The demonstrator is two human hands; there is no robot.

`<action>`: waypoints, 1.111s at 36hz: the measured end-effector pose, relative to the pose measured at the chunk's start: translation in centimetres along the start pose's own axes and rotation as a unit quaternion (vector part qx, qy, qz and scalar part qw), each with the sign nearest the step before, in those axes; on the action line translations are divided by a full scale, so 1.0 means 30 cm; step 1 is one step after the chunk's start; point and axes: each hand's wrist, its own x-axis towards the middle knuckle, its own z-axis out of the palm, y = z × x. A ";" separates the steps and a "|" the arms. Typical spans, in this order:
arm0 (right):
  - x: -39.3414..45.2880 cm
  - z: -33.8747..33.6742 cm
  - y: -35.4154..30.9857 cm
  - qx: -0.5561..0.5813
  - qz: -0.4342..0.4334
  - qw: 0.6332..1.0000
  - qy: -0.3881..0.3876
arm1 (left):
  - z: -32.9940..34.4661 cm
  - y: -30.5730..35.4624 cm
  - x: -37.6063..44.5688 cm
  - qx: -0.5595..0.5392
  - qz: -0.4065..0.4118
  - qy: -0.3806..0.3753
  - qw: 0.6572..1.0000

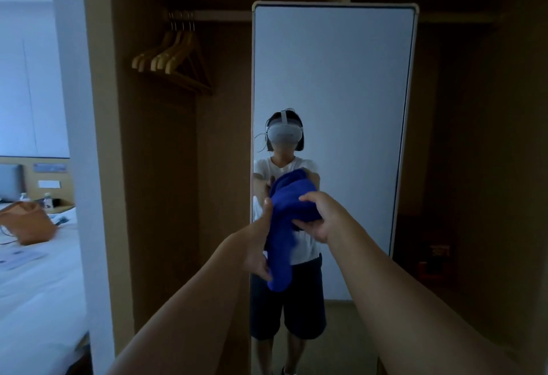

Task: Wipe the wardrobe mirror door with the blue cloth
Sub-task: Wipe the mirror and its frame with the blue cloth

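Note:
The tall wardrobe mirror door [335, 72] stands straight ahead in a light frame and reflects a person wearing a headset. In front of its lower middle I hold the blue cloth [289, 220] with both hands. My right hand [321, 216] grips the bunched upper part, thumb on top and fingers below. My left hand [256, 248] holds the cloth's hanging lower part from the left, thumb raised along its edge. Whether the cloth touches the glass I cannot tell.
Left of the mirror is the open wardrobe with several wooden hangers [175, 57] on a rail. A white wall edge [80, 167] divides it from a bed [35, 285] carrying a brown bag [28, 221]. Dark wardrobe shelving [474, 167] lies to the right.

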 end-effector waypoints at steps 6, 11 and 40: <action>-0.014 -0.043 0.085 0.084 0.048 0.992 -0.084 | 0.024 0.048 -0.025 -0.184 0.057 0.010 0.981; -0.018 -0.034 0.036 -0.171 -0.047 0.984 -0.014 | 0.058 0.087 -0.037 -0.070 0.141 0.148 0.976; -0.010 0.247 -0.555 -0.307 -0.584 0.738 0.145 | -0.043 0.569 0.084 -0.042 0.424 0.288 0.858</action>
